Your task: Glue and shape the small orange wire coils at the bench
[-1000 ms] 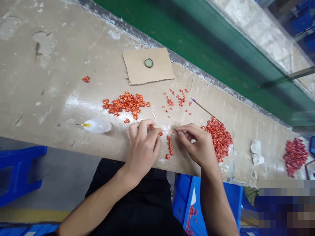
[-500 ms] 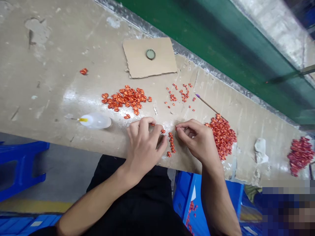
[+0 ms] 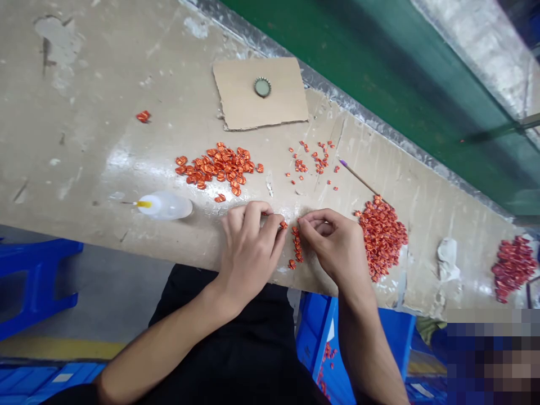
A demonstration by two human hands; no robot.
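Observation:
Near the front edge of the worktable, my left hand (image 3: 253,239) is closed, its thumb and index finger at a small shiny orange-red striped piece (image 3: 283,224). Facing it, my right hand (image 3: 335,242) is pinched; a bit of orange-red shows at its fingertips, mostly covered by them. Between both hands lies a short row of the same pieces (image 3: 297,247), with one piece (image 3: 292,264) just off its lower end. Beyond the hands are a loose pile of larger orange pieces (image 3: 228,166) and a scatter of tiny ones (image 3: 321,163).
A clear bottle with a yellow-based needle tip (image 3: 169,206) lies at left. Cardboard (image 3: 236,107) bears a metal cap (image 3: 262,87). A purple-tipped stick (image 3: 358,179) touches a dense orange pile (image 3: 383,239). Further right are white scrap (image 3: 448,260) and a reddish pile (image 3: 512,267). Blue bins (image 3: 312,332) stand below.
My right hand has moved slightly left, bringing its fingertips close to the top of the row. My left thumb and index finger have drawn together at the piece.

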